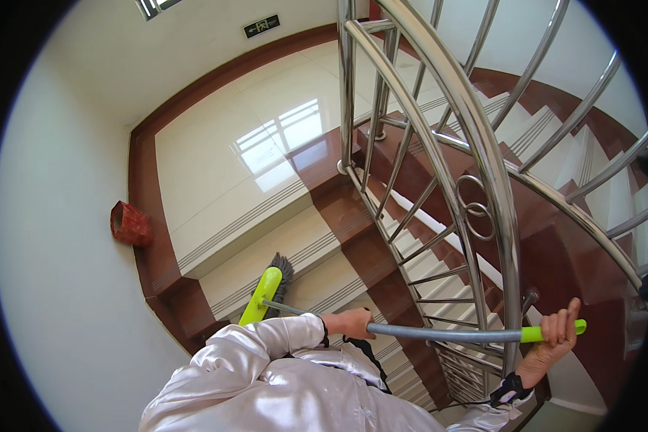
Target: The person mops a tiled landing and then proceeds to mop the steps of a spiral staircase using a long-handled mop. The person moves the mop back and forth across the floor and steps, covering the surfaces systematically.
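Note:
A broom with a lime-green head (263, 291) and dark grey bristles lies across the tiled stairs at the lower left, its bristles by a step edge. My left hand (350, 324) is closed around the grey metal broom handle (448, 332) partway along. At the handle's lime-green end grip, my right hand (559, 335) has its fingers curled round, one finger pointing up. This hand is just right of the stainless steel handrail (505, 216), which the handle crosses. Both arms wear pale satin sleeves, with dark bands at the wrists.
A pale tiled landing (221, 140) lies above the steps. A red container (131, 223) stands by the left wall on the dark red border. Steel balusters (399, 162) line the stairs' right side, and another flight (545, 129) shows beyond. An exit sign (261, 26) hangs on the wall.

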The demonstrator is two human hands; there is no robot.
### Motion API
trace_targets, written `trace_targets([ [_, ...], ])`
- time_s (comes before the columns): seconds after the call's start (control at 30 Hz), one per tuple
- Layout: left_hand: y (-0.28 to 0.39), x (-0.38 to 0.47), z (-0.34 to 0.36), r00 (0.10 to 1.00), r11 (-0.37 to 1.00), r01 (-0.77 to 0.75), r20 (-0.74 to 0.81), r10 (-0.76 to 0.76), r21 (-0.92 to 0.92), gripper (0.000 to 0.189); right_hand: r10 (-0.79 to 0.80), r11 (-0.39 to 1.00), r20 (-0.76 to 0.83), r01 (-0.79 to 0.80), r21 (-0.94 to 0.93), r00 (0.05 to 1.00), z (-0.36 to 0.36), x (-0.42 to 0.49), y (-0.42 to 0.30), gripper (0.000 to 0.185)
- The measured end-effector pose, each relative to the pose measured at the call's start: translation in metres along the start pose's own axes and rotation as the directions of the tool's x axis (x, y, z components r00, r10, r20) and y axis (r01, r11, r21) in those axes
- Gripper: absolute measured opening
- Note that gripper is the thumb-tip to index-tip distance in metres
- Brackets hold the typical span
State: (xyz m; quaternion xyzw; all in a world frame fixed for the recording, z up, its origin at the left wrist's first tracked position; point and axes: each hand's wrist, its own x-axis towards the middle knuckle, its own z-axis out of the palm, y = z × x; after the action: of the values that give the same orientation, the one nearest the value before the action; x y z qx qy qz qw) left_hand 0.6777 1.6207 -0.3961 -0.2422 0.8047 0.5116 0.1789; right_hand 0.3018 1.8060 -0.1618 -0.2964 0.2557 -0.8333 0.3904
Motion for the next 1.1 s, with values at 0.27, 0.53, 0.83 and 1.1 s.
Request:
trace_targets([
  [0.27, 0.038, 0.024, -0.031, 0.973, 0.985, -0.074, -0.205, 0.106, 0.158, 0.009, -0.297, 0.949, -0.01, 0.294, -0.115, 0.955, 0.008, -0.042, -0.05, 0.01],
  [0.53, 0.003, 0.136, -0.077, 0.846, 0.918, -0.103, -0.452, 0.283, 0.382, 0.012, -0.433, 0.841, -0.183, 0.323, -0.434, 0.883, 0.051, -0.074, 0.03, 0.012],
  [0.83, 0.009, 0.186, -0.059, 0.818, 0.881, -0.169, -0.436, 0.375, 0.442, 0.007, -0.469, 0.82, -0.3, 0.283, -0.498, 0.831, 0.07, -0.087, 0.027, 0.005],
  [1.1, 0.026, 0.093, -0.019, 0.976, 0.944, -0.116, -0.143, 0.167, 0.308, 0.012, -0.387, 0.901, -0.347, 0.272, -0.337, 0.854, 0.099, -0.087, -0.005, 0.008],
])
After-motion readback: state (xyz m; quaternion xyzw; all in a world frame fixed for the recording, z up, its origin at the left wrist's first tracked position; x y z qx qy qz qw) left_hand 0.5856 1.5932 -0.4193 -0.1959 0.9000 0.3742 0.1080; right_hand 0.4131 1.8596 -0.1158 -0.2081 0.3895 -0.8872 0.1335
